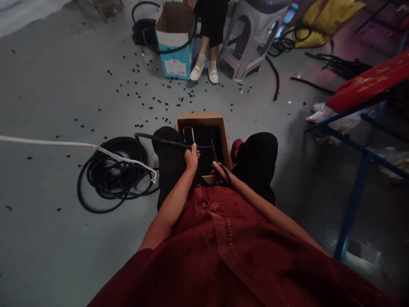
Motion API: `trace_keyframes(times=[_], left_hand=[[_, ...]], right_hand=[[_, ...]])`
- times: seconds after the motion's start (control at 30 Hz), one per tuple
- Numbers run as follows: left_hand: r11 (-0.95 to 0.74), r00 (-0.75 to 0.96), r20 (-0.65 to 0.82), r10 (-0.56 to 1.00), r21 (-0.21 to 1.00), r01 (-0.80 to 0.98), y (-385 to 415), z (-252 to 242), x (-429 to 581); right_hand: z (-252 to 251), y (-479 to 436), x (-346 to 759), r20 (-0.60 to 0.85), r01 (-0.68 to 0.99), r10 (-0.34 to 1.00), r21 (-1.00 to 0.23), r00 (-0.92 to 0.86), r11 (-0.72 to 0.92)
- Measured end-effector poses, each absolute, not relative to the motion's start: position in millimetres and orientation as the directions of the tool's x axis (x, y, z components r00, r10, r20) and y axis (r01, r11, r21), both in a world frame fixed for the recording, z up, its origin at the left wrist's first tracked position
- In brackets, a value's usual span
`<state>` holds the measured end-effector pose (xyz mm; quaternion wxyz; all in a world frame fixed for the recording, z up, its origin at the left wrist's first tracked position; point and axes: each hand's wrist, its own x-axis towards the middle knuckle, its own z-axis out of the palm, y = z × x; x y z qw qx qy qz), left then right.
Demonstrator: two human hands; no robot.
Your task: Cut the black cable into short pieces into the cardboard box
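My left hand (191,158) is closed around a black hose (162,140), whose free end points right over a cardboard box (226,145). In my right hand (220,172) is a pair of scissors (214,150), its blades beside the end of the hose. Whether the blades touch the hose I cannot tell. Many small black pieces fill the box between my legs, and a phone (188,135) lies on them near the far left corner. The hose runs left across my knee toward a coil of black hose (116,168) on the floor.
A white cable (76,144) crosses in from the left. Small black pieces are scattered over the floor. Ahead, another person's feet (204,71) are between a blue carton (175,55) and a grey plastic stool (241,51). A blue metal frame (353,204) stands at the right.
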<state>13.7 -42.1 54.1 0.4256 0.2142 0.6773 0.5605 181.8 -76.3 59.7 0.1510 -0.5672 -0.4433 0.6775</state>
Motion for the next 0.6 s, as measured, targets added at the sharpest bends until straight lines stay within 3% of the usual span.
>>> trace_keyframes(times=[0.13,0.6], left_hand=[[0.291,-0.517,-0.349,0.781,0.937,-0.194,-42,55,15],[0.304,-0.490,-0.364,0.792,0.931,-0.201,-44,58,17]], right_hand=[[59,-75,182,-0.636,0.272,0.682,-0.771,-0.361,-0.575],[68,-78,178,-0.615,0.200,0.732,-0.788,-0.295,-0.582]])
